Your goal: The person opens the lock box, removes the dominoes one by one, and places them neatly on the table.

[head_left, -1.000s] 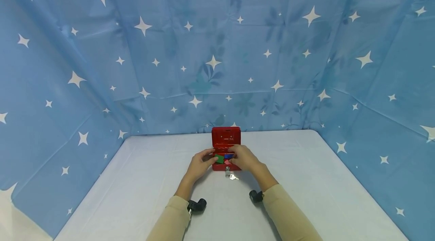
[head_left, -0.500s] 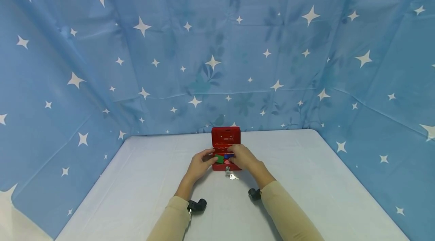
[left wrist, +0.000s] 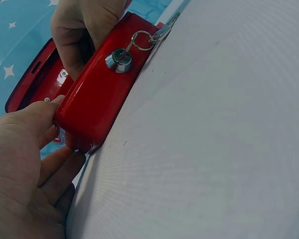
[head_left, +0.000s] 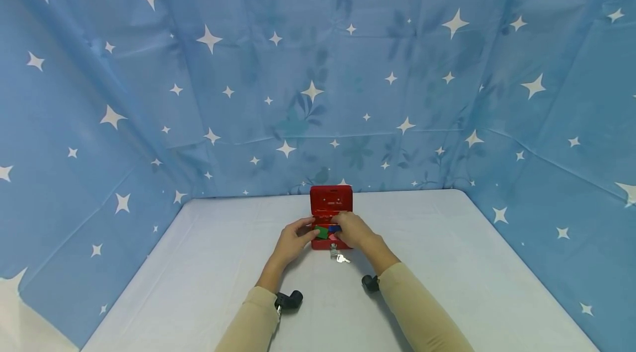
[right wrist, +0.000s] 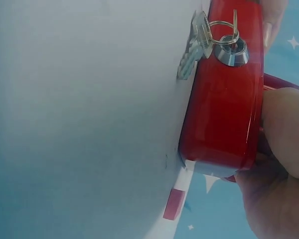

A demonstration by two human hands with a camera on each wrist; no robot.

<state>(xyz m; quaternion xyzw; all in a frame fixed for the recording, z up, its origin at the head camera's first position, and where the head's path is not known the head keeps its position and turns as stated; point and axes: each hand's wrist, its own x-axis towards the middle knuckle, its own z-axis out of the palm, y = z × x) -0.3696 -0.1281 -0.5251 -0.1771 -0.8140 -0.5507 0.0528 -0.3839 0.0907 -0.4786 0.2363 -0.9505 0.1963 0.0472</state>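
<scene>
A red cash box [head_left: 332,244] stands on the table with its lid [head_left: 331,199] raised at the back. Inside lie a green piece [head_left: 322,232], a blue piece [head_left: 334,228] and a pink piece [head_left: 332,236]. My left hand [head_left: 290,243] holds the box's left end, thumb at the rim and fingers along the side. My right hand [head_left: 354,230] reaches in from the right with bent fingers, close to the blue piece; the box front [left wrist: 97,92] hides its fingertips, and I cannot tell whether they pinch anything. A key on a ring sits in the lock [left wrist: 119,60].
More keys [right wrist: 194,47] dangle from the ring and lie against the white tabletop [head_left: 223,264]. In the right wrist view a small dark pink rectangle [right wrist: 174,204] shows past the box's end. A blue starry curtain [head_left: 278,65] surrounds the table's back and sides.
My right hand and forearm have shifted slightly left, with the fingers over the box's inside. My left hand and the cash box have stayed in place.
</scene>
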